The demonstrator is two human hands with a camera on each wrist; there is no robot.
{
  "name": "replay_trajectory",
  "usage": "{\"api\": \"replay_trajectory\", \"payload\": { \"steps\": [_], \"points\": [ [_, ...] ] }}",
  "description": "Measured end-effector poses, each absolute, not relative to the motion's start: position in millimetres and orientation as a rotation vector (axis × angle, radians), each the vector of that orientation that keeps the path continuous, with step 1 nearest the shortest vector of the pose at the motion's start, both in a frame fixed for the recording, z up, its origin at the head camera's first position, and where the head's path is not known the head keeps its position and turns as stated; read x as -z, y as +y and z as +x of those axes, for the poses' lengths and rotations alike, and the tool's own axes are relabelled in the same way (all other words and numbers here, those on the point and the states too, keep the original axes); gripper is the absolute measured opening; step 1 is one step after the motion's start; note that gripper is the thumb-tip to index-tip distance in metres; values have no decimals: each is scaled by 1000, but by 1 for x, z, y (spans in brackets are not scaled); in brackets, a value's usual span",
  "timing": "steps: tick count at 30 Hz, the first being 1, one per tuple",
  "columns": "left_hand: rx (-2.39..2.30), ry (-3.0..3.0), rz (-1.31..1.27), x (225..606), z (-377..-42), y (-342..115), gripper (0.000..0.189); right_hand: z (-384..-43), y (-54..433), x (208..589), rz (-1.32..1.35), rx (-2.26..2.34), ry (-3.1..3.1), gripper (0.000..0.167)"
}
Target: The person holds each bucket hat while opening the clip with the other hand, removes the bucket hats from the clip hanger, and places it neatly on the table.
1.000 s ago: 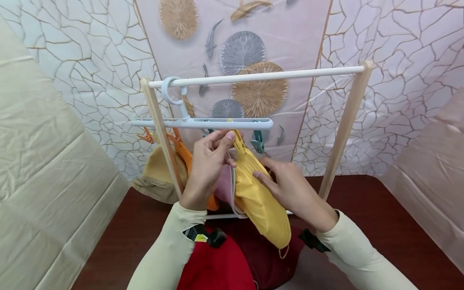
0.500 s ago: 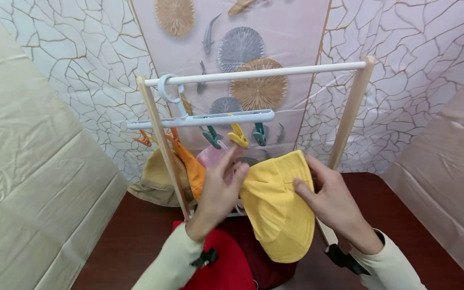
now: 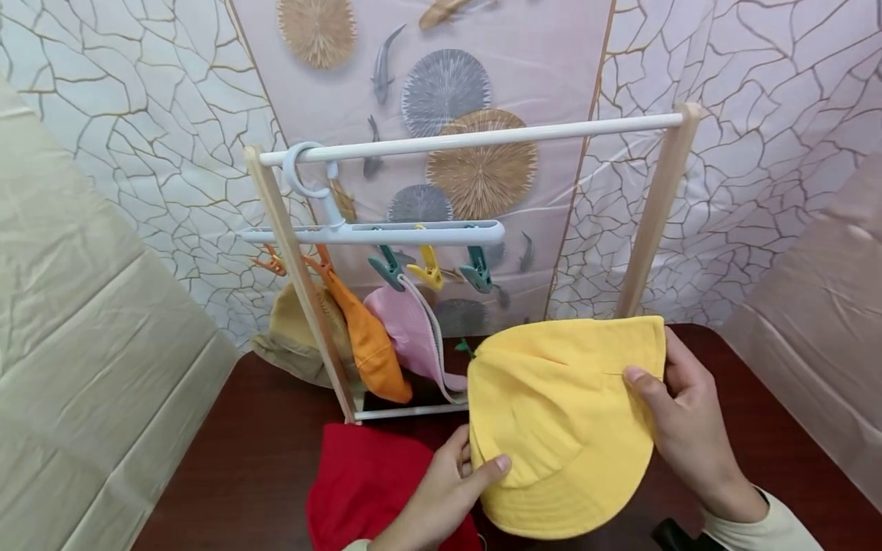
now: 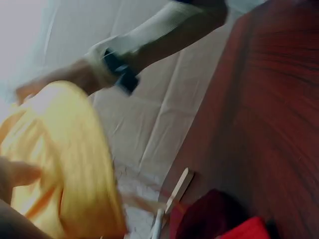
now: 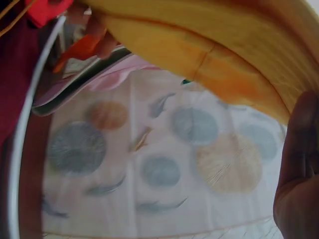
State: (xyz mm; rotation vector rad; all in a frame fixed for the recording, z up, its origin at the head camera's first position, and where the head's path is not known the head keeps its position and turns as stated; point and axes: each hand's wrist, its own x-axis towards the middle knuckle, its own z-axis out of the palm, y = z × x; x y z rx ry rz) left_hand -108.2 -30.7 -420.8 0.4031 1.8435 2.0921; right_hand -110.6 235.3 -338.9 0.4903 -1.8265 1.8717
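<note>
Both hands hold a yellow bucket hat point(image 3: 565, 421) in front of the drying rack. The left hand point(image 3: 458, 482) pinches its lower left side, thumb on the outer cloth. At the upper right edge, the right hand point(image 3: 692, 432) grips the hat with its thumb on the near side. Behind it, a pale blue hanger point(image 3: 400, 233) carries a yellow clip point(image 3: 429, 269) with nothing in its mouth. A teal clip point(image 3: 478, 272) hangs to its right. Another teal clip point(image 3: 387, 268) holds a pink hat point(image 3: 406, 329). The right wrist view shows the hat's inside point(image 5: 234, 89).
An orange hat point(image 3: 368, 337) and a tan hat point(image 3: 292, 344) hang toward the hanger's left. The wooden rack's right post point(image 3: 654, 214) stands behind the right hand. A red hat point(image 3: 365, 474) and a maroon hat point(image 4: 212, 214) lie on the dark table point(image 3: 207, 459).
The yellow hat has come off the yellow clip and moved down and right, spread out toward the camera. The left hand has left the clip and taken hold of the hat's lower side.
</note>
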Motion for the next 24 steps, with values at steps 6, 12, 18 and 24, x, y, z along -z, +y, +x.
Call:
{"api": "replay_trajectory", "payload": {
  "steps": [6, 12, 18, 24],
  "points": [
    [-1877, 1881, 570, 422, -125, -47, 50, -121, 257, 357, 353, -1831, -2048, 31],
    [-1681, 2116, 603, 435, -143, -47, 32, -136, 282, 381, 61, -1438, -2541, 29],
    [-1413, 2443, 498, 447, -155, -44, 30, -147, 301, 416, 77, -1196, -2786, 23],
    [-1244, 2567, 517, 441, -158, -40, 37, -155, 309, 434, 7, -1281, -2903, 22]
  ]
}}
